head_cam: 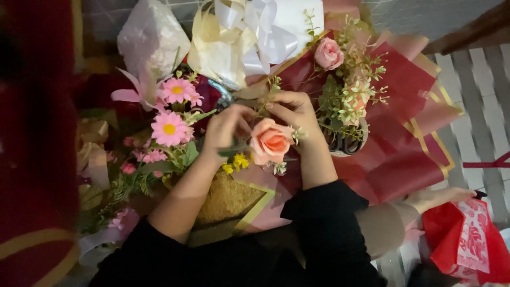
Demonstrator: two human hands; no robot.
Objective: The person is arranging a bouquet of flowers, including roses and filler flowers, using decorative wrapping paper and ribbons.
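My left hand point(227, 127) and my right hand point(292, 112) meet in the middle of the view, fingers pinched on the stem and leaves of a peach-pink rose point(270, 141) that sits just below them. Small yellow blossoms point(237, 162) hang under the rose. Both forearms come up from black sleeves at the bottom. Pink daisies point(170, 127) lie to the left of my left hand. A second pink rose point(329, 53) with green sprigs point(345, 101) rests up right on dark red wrapping paper point(404, 159).
White and cream ribbon and tissue point(239, 37) lie at the top. A pile of mixed pink flowers and greenery point(133, 175) fills the left. A red patterned bag point(467, 244) sits at lower right beside a bare foot point(435, 197). Scissor handles point(345, 143) show near the sprigs.
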